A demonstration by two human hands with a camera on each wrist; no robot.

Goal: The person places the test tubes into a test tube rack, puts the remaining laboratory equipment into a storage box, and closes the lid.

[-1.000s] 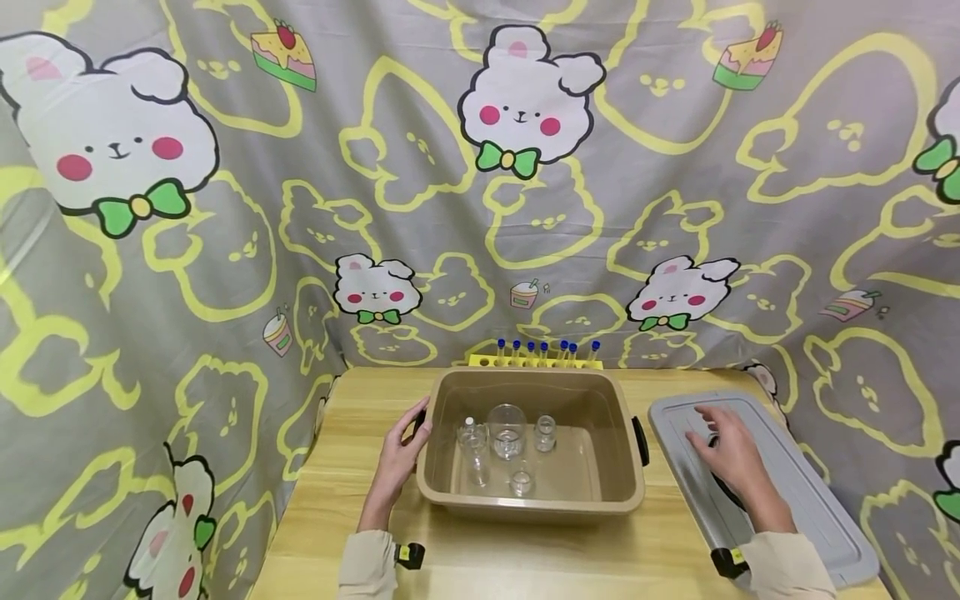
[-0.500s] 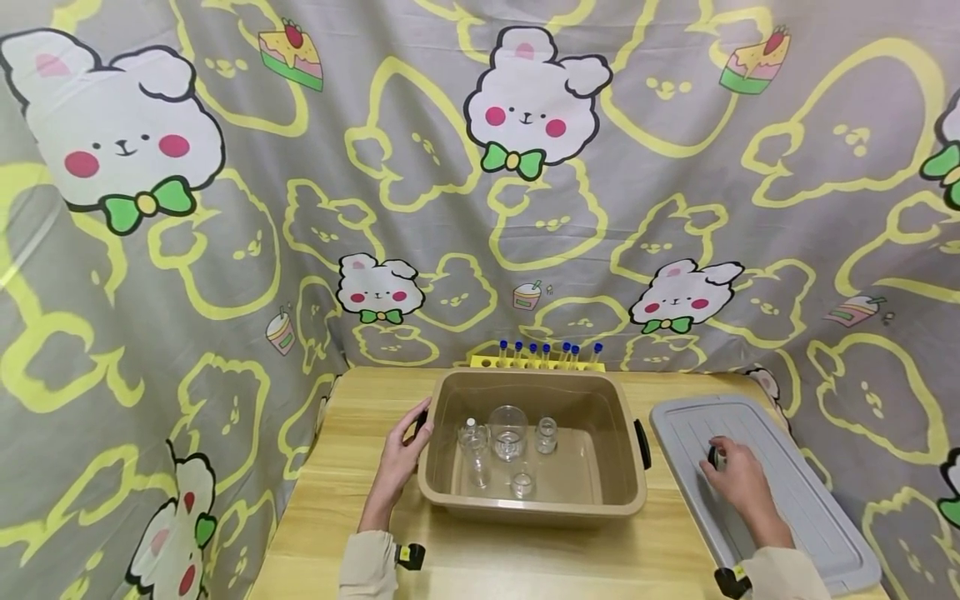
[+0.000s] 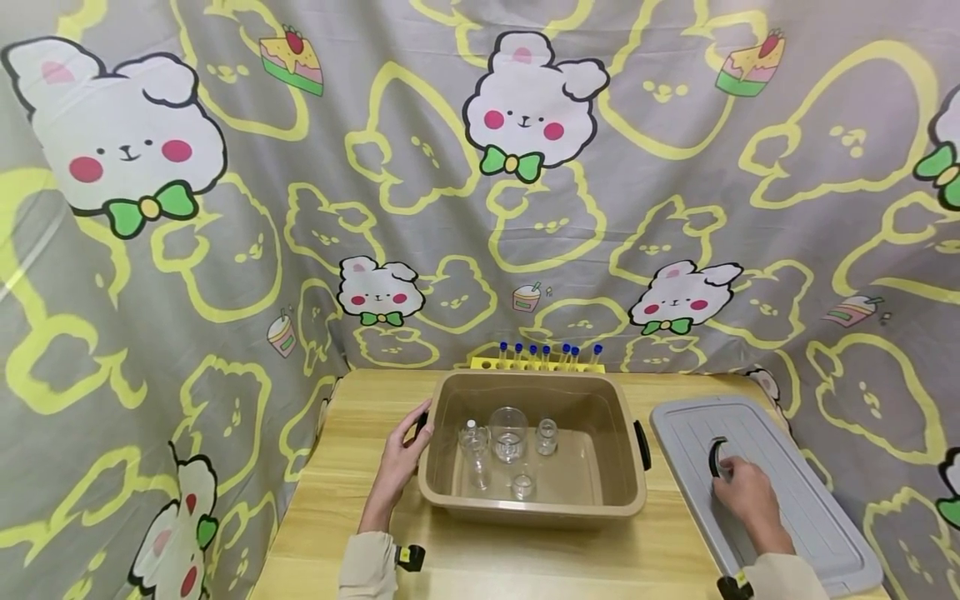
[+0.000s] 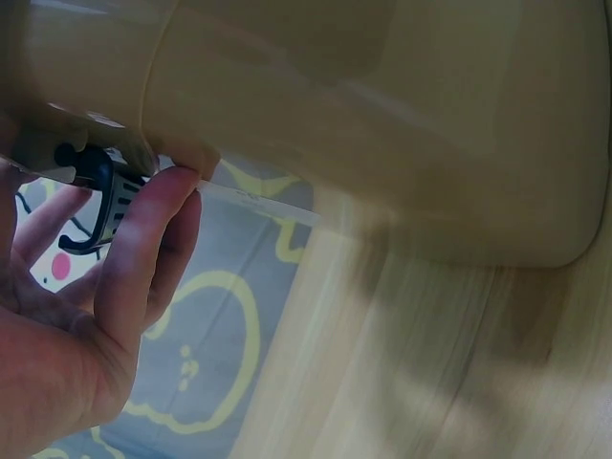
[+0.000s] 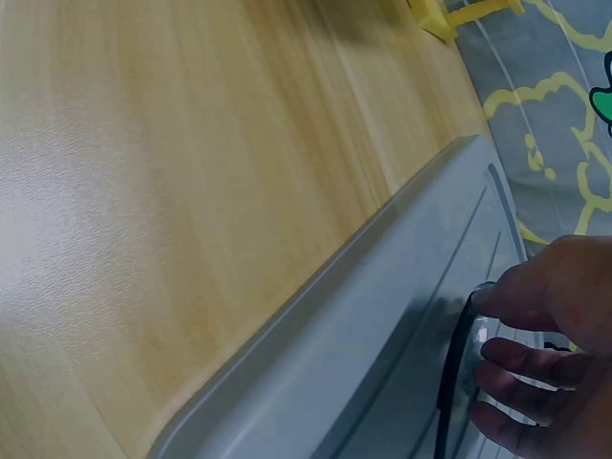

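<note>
A brown plastic bin [image 3: 532, 510] stands on the table. My left hand [image 3: 400, 450] reaches to its left end, with fingertips against the bin below and at the rim. In the left wrist view the black side handle [image 4: 103, 196] hangs between thumb and fingers, with a gap around it. To the right lies a grey lid [image 3: 810, 500] with a raised black handle [image 3: 714, 458]. My right hand [image 3: 746, 496] has curled fingers at that handle's near part. In the right wrist view the thumb tip touches the handle and the other fingertips sit close beside it.
Inside the bin are several clear glass vessels, among them a white-topped bottle [image 3: 474, 450], a wide round vessel [image 3: 508, 433], a small jar [image 3: 547, 436] and a small cup [image 3: 522, 486]. Behind it, a yellow rack [image 3: 487, 363] holds several blue-capped test tubes. A patterned curtain [image 3: 450, 167] encloses the table.
My right hand has come down from over the lid onto its handle and slid toward the near part; the handle now shows raised. The left hand and the bin stay put.
</note>
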